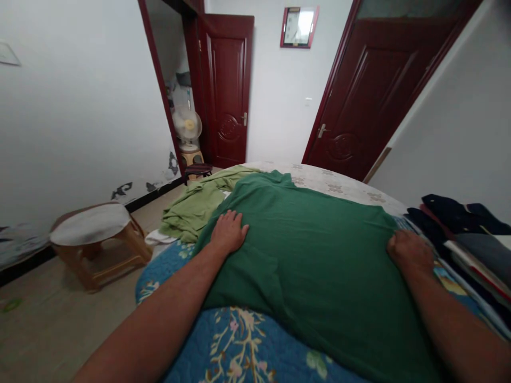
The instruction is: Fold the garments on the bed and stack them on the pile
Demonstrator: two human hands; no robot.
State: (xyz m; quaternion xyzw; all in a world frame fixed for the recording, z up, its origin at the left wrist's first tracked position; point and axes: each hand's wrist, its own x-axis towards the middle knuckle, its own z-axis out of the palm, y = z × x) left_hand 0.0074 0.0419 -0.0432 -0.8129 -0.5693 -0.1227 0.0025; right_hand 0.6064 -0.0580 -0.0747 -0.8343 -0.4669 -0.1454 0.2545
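Your shirt (319,255) lies spread over the blue quilt (239,356), beside the light-green cloth (195,205). Your left hand (229,232) rests flat on it, gripping nothing; your right hand (411,252) is curled closed, grasping its right edge. It should handle light, limp and easily creased; best held by edges or corners.

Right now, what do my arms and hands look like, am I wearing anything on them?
Nothing that I can see. The left hand and right hand are without gloves, and the left forearm and right forearm show no sleeve, watch or bracelet. No ring shows on the left hand; the right is too blurred to be sure. Any sleeves higher up are out of view.
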